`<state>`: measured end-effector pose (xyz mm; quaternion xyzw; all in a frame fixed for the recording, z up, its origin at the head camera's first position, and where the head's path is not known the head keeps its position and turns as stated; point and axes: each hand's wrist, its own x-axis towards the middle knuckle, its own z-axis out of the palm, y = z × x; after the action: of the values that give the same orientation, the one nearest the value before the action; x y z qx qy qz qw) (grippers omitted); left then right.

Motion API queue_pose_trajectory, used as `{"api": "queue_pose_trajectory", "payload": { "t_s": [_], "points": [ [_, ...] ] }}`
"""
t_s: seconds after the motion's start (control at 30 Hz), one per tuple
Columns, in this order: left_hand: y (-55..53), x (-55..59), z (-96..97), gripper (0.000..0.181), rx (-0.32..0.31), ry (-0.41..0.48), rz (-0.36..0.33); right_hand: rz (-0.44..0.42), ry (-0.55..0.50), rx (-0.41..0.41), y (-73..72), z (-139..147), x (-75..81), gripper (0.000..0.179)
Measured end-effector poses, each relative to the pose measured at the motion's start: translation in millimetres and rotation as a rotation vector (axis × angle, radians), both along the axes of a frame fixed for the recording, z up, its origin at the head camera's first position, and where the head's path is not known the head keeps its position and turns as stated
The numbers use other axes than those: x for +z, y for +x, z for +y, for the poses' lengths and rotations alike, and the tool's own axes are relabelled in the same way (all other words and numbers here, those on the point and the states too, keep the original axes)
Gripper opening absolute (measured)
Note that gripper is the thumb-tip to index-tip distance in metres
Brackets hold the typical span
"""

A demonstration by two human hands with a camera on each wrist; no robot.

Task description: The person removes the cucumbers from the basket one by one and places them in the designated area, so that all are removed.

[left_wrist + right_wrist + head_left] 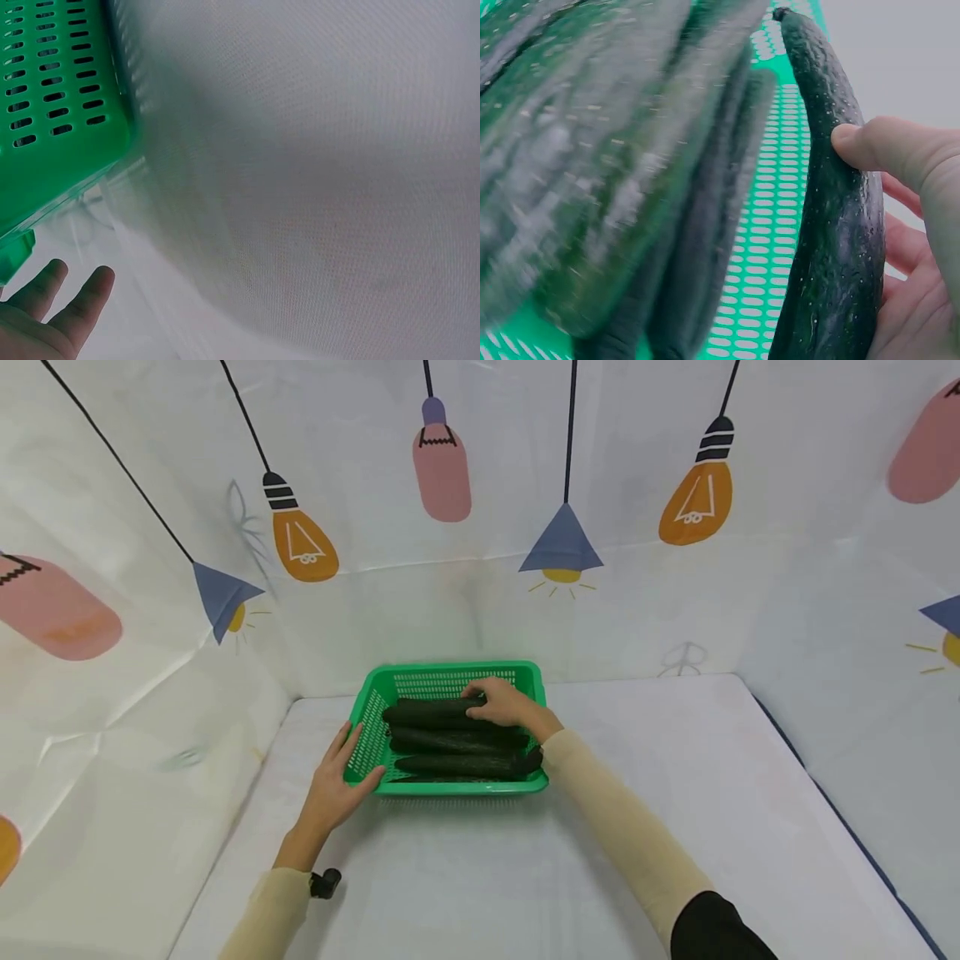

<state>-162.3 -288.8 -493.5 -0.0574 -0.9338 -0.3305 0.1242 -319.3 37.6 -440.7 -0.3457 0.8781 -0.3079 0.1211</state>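
Observation:
My right hand grips a dark green cucumber with the thumb on one side and the fingers behind it. In the head view, that cucumber lies along the far side of the green plastic basket, above its mesh floor. Several more bumpy cucumbers fill the near part of the basket, lengthwise side by side. At the basket's left end my left hand has its fingers extended along the rim and its thumb spread toward the near corner. Two of its fingers show below the basket wall in the left wrist view.
The basket stands on a white-covered table, close to the back. A white sheet printed with lamps and bulbs rises behind it and along both sides. A black band sits at my left wrist.

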Motion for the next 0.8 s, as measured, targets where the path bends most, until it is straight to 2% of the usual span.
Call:
{"api": "queue_pose_trajectory", "payload": {
  "t_s": [0.23, 0.5, 0.8],
  "points": [
    [2.0, 8.3, 6.7, 0.086, 0.023, -0.004, -0.026, -0.006, -0.061, 0.004, -6.2, 15, 23.2, 0.04],
    [1.3, 16.9, 11.7, 0.086, 0.03, -0.002, -0.045, -0.051, -0.047, 0.024, -13.3, 21, 39.3, 0.042],
    [1.3, 15.1, 2.7, 0.086, 0.003, -0.007, -0.029, -0.035, -0.11, -0.049, -1.7, 45, 58.8, 0.04]
  ]
}}
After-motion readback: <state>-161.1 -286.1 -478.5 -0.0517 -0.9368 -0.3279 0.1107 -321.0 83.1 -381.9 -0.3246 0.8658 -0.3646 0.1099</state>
